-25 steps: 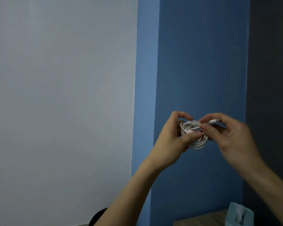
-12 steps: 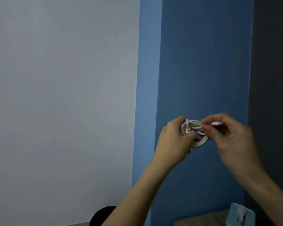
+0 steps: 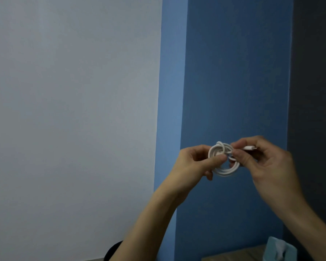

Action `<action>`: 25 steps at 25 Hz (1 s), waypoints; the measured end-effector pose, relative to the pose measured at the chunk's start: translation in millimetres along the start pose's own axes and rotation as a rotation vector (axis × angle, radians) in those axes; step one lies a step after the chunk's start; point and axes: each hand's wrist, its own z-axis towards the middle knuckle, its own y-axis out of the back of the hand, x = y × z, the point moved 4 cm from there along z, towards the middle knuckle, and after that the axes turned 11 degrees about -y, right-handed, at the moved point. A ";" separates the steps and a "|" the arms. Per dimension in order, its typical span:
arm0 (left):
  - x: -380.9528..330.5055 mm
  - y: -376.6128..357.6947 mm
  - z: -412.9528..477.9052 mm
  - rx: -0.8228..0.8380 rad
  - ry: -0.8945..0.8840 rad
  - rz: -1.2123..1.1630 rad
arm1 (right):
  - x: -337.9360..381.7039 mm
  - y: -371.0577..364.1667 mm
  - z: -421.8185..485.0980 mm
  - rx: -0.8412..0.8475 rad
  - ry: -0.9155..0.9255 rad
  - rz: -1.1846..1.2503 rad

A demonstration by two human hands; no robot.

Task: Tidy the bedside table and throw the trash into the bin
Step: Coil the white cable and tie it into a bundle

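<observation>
Against a blue wall (image 3: 233,72), a coiled white charging cable (image 3: 226,170) is held up between both hands. The grip of the left hand (image 3: 192,163) is clamped on the coil, likely so the loops are kept together. The grip of the right hand (image 3: 269,162) is pinched on the loose plug end (image 3: 249,147), probably for tucking in. Only a tabletop (image 3: 233,256) corner and a teal tissue box (image 3: 273,247) are seen, cut off below. No bin is in view.

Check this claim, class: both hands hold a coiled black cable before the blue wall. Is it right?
No. The head view shows the coiled cable is white, not black. The left hand and the right hand do hold it before the blue wall.
</observation>
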 end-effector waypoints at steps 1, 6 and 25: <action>-1.2 -0.8 -0.2 0.001 -0.023 0.061 | -1.8 0.7 0.4 0.006 -0.012 -0.001; -1.0 -6.3 0.4 0.044 -0.081 0.118 | -6.5 2.6 0.9 0.019 -0.036 -0.025; -16.9 22.4 3.0 -0.194 -0.234 0.577 | -0.8 -0.3 3.9 0.041 -0.101 0.008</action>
